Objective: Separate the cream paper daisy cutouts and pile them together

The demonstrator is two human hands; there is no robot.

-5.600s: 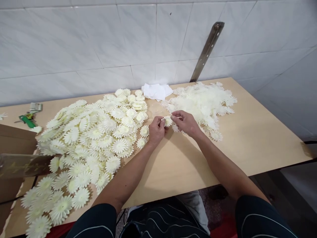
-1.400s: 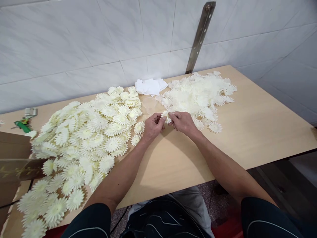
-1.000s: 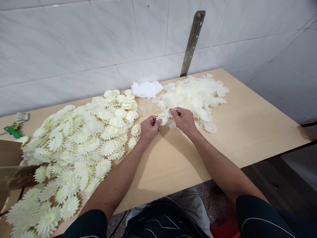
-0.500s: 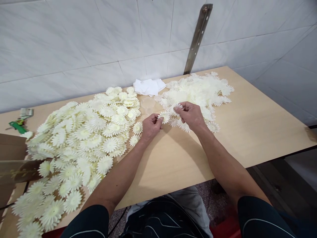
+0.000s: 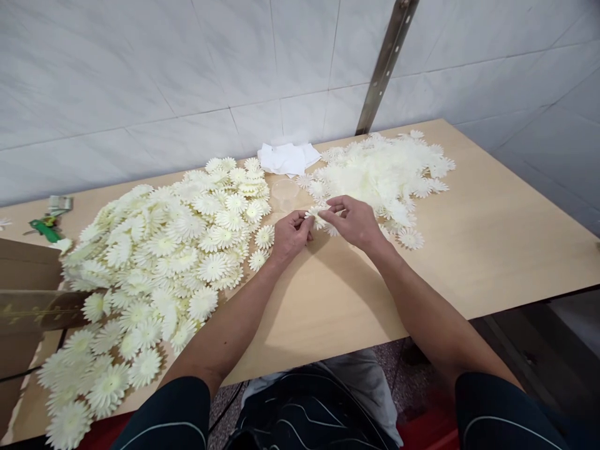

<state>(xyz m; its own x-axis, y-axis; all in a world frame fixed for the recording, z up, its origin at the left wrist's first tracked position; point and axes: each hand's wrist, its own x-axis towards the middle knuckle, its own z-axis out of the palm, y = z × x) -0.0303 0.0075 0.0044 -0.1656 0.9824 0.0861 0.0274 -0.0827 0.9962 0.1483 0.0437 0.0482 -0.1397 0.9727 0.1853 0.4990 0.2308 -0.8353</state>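
My left hand (image 5: 289,235) and my right hand (image 5: 354,220) meet over the middle of the wooden table (image 5: 469,250). Both pinch one small cream plastic flower (image 5: 315,216) between their fingertips. A large spread of cream daisy-shaped flowers (image 5: 164,250) covers the table to the left of my hands. A second heap of paler flower pieces (image 5: 384,172) lies just behind and to the right of my right hand.
A small clear cup (image 5: 284,190) stands behind my hands, with a crumpled white cloth (image 5: 288,156) at the wall. A green tool (image 5: 45,229) lies far left near a brown cardboard box (image 5: 23,294). A metal strip (image 5: 385,62) leans against the tiled wall.
My right hand drew back from the paler heap toward my left hand, and both now pinch the same flower. The camera view shifted slightly.
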